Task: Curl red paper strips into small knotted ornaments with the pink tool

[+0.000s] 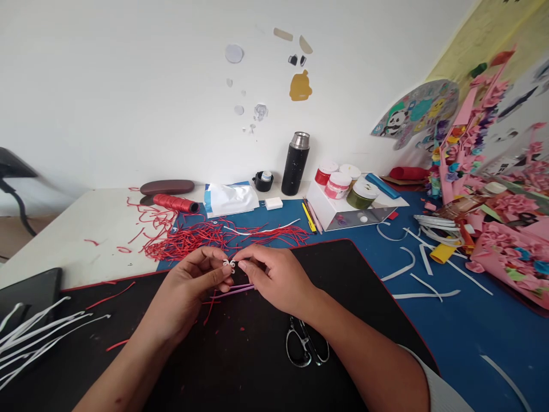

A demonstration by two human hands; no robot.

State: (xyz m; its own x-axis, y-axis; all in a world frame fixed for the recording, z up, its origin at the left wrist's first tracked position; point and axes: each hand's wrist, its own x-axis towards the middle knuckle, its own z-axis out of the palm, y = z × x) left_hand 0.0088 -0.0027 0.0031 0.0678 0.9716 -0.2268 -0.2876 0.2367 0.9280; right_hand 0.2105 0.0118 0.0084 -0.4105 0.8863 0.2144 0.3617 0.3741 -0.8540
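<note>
Your left hand [191,286] and right hand [277,277] pinched a white paper curl [229,264] between their fingertips, above the black mat [240,366] (purple strips [241,288] lay beneath). Shaping seemed underway; the next move wanted a gentle, steady grip.

Head-worn view, forward and down, close over left hand [189,289], right hand [277,280], desk [472,343].
</note>
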